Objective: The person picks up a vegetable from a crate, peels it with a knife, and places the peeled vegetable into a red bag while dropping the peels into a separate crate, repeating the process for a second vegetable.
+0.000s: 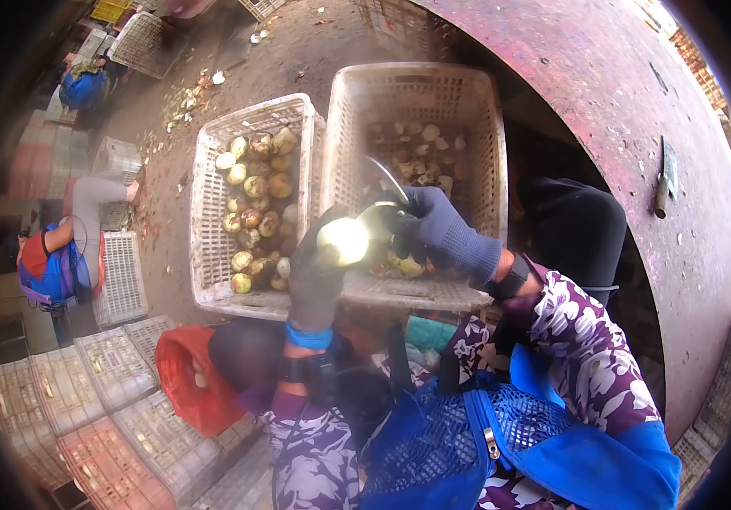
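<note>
My left hand, gloved in grey, is closed around a round pale fruit or vegetable that looks peeled and glares in the light. My right hand, in a blue-grey knitted glove, grips a knife with a thin curved blade. Its fingers are right beside the pale round piece, and the exact contact is hidden. Under both hands stands a white crate with pale scraps in it. To its left, another white crate holds several round yellow-brown pieces.
At right is a pinkish board with a dark-handled knife on it. A red bag or tub and stacked crates lie at lower left. Another person sits at far left. Scraps litter the ground.
</note>
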Demonstrator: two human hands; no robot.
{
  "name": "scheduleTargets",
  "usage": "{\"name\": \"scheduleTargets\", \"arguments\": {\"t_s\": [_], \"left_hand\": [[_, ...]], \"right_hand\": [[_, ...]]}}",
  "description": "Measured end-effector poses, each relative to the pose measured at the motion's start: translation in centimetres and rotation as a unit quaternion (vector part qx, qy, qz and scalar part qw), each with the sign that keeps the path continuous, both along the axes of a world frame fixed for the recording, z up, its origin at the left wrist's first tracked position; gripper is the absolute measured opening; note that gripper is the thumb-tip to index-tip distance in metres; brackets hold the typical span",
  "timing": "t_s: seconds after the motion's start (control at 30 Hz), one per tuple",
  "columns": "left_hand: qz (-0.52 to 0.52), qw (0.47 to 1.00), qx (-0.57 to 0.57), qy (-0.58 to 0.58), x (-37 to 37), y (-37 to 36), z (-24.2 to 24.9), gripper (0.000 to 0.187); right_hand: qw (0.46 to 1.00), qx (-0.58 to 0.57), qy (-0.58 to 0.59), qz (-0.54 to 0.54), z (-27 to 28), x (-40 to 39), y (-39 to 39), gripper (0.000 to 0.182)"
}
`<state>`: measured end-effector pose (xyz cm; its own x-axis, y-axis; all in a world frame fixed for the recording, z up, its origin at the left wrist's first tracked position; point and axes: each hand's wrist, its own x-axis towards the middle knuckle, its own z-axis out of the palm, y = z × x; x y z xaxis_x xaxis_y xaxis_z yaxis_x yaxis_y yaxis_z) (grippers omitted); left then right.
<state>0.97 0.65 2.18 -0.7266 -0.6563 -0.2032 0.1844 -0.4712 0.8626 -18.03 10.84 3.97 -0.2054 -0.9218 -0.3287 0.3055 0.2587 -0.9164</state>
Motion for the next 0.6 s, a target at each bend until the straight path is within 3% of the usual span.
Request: {"name": "scheduleTargets", "arguments": {"t_s": [0.03,0.1,0.13,0.17,0.2,0.23,0.27,0.3,0.33,0.37,0.4,0.47,0.5,0.6], "left_hand": [[0.0,0.998,0.055,0.024,0.3,-0.3,-0.6,0.068],[0.013,0.992,-0.101,-0.077,0.1,-0.6,-1.0,0.069],[0.03,0.993,0.096,0.065,0.4,-0.6,-0.5,0.069],[0.045,0.935,0.285,0.206,0.5,-0.6,0.0,0.069],[0.108,0.937,0.28,0.178,0.6,-0.7,0.0,0.072],[0.1,0.933,0.29,0.189,0.9,-0.9,-0.1,0.073],[0.096,0.929,0.296,0.202,1.4,-1.1,-0.3,0.073],[0.102,0.925,0.295,0.218,2.2,-1.4,-0.3,0.074],[0.096,0.914,0.306,0.25,3.0,-1.8,-0.2,0.066],[0.122,0.924,0.256,0.258,4.7,-2.0,0.1,0.058],[0.138,0.91,0.267,0.287,6.3,-2.3,1.3,0.056],[0.177,0.888,0.25,0.343,10.4,-2.2,3.8,0.052],[0.195,0.878,0.222,0.377,12.2,-2.1,5.3,0.056],[0.331,0.823,0.245,0.391,19.0,-3.0,3.8,0.067]], "right_hand": [[1.0,0.013,-0.014,-0.023,0.1,-0.2,0.0,0.022],[0.996,0.036,-0.041,-0.067,0.4,-1.0,-0.1,0.021],[0.995,0.013,-0.042,-0.087,0.7,-1.3,-0.1,0.025],[0.997,0.008,0.023,-0.075,0.7,-1.5,-0.2,0.026],[0.994,0.001,0.087,-0.061,0.6,-1.7,-0.3,0.028],[0.987,-0.009,0.151,-0.046,0.3,-1.8,-0.5,0.03],[0.893,-0.096,0.44,-0.02,-2.3,-2.0,-0.9,0.036],[0.854,-0.023,0.519,0.013,-3.2,-1.5,-0.3,0.041],[0.835,-0.046,0.547,0.038,-5.2,-1.6,-0.1,0.044],[0.843,-0.088,0.527,0.064,-3.9,-1.3,0.0,0.04],[0.897,-0.102,0.426,0.063,-3.1,-0.7,-0.1,0.033],[0.87,-0.128,0.463,0.111,-4.4,-1.2,-0.7,0.026],[0.899,-0.057,0.425,0.092,-2.6,-0.5,-0.7,0.028],[0.951,-0.041,0.299,0.073,-3.3,0.2,-1.0,0.027]]}}
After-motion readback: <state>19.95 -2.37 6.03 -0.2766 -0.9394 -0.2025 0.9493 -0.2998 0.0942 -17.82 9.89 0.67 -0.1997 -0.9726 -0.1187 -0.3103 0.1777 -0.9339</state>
